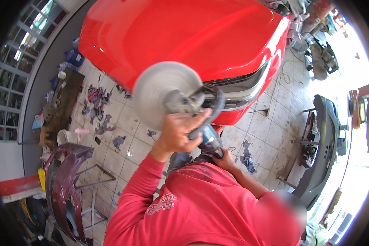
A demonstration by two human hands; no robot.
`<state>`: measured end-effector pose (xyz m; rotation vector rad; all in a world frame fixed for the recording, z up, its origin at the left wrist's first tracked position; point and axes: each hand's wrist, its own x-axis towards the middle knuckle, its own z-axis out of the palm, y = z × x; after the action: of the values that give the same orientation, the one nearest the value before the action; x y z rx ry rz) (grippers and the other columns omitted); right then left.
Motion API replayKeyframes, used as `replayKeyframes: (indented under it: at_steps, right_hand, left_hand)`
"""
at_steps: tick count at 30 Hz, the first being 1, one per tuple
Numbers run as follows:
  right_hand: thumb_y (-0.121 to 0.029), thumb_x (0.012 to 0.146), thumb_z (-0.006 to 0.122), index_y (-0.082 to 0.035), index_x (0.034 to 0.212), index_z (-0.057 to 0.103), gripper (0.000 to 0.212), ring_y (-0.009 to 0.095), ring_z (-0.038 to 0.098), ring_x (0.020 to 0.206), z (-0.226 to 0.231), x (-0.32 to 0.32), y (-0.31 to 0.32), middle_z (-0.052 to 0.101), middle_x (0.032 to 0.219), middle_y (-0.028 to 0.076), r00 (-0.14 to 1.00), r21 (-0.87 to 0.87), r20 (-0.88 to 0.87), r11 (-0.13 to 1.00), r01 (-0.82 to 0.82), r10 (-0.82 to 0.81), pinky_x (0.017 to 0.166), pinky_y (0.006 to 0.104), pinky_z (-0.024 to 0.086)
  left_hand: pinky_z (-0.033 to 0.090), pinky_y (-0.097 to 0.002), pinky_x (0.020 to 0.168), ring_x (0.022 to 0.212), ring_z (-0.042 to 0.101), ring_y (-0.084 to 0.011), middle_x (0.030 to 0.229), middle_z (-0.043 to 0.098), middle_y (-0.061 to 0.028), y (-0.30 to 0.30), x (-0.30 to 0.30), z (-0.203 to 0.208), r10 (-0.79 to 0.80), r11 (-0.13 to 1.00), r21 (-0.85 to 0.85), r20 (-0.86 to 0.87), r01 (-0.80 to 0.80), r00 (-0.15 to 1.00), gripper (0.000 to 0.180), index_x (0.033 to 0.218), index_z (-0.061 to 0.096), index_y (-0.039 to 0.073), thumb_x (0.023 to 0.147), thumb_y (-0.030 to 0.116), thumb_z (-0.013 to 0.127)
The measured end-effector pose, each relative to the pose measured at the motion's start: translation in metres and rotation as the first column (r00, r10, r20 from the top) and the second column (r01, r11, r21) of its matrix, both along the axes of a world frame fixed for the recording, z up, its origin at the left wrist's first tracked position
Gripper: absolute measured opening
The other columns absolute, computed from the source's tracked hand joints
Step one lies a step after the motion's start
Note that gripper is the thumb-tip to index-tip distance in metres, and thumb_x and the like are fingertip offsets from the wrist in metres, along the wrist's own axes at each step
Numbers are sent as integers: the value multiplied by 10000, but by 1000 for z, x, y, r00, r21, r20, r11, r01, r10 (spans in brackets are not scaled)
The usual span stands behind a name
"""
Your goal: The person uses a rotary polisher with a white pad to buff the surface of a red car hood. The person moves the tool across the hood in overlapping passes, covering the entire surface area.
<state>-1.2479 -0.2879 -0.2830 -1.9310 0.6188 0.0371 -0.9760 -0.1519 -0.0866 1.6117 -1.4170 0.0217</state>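
I hold a polisher with a blue and black body in both hands, in front of a red car bonnet. My left hand grips it near the grey gear head and the black loop handle, its fingers partly hidden. My right hand is wrapped around the rear end of the body. A wide, round, whitish pad covers the bonnet's front left edge from view; circular streaks blur its surface. Whether the pad touches the paint, I cannot tell. Right of the tool is the car's headlight.
A maroon bumper rests on a metal stand at the left; a grey bumper stands at the right. Crumpled rags and a white bucket are on the tiled floor. A cable lies near the car.
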Motion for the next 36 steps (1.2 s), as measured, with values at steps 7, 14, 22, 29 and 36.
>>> replayKeyframes:
  at_steps: [7, 14, 22, 29, 36]
  right_hand:
    - [-144, 850, 792, -20, 1023, 729, 222, 118, 624, 740, 18, -75, -49, 701, 775, 54, 956, 29, -114, 961, 275, -270, 698, 365, 547]
    - [-156, 809, 777, -31, 1151, 734, 366, 407, 758, 877, 51, -39, -64, 747, 928, 257, 994, -80, -91, 995, 51, -58, 795, 463, 584]
    - [-248, 812, 818, -43, 1075, 733, 344, 451, 737, 922, 20, -46, -130, 749, 929, 256, 998, 51, 54, 998, -28, 25, 799, 494, 583]
    - [-205, 767, 851, -14, 974, 736, 304, 274, 713, 762, 40, -105, -253, 742, 834, 184, 994, 224, -97, 972, 72, -52, 755, 433, 569]
    - [-211, 804, 864, -36, 877, 724, 236, 122, 635, 659, 72, -95, -394, 687, 722, 32, 978, 475, -202, 869, 138, -45, 633, 334, 526]
  left_hand:
    - [545, -448, 629, 624, 645, -305, 704, 634, -121, -101, -35, 9, -200, 978, -51, 25, 201, 980, 727, 1473, 661, 93, 759, 184, 759]
    - [534, -369, 622, 613, 640, -270, 789, 690, -140, -57, -19, 1, -148, 981, -122, 18, 149, 989, 727, 1459, 637, -45, 738, 24, 710]
    - [493, -402, 548, 530, 545, -241, 651, 569, -71, -115, -62, 21, -34, 999, -6, 134, 35, 990, 754, 1450, 647, -45, 706, 46, 723]
    - [530, -404, 592, 593, 619, -277, 843, 734, -136, -293, -103, 60, -152, 975, 184, 128, 127, 980, 696, 1436, 653, -30, 752, 58, 739]
    - [585, -481, 707, 768, 739, -400, 900, 754, -244, -474, -97, 78, -36, 945, 328, 142, -12, 989, 597, 1427, 676, 63, 846, 188, 742]
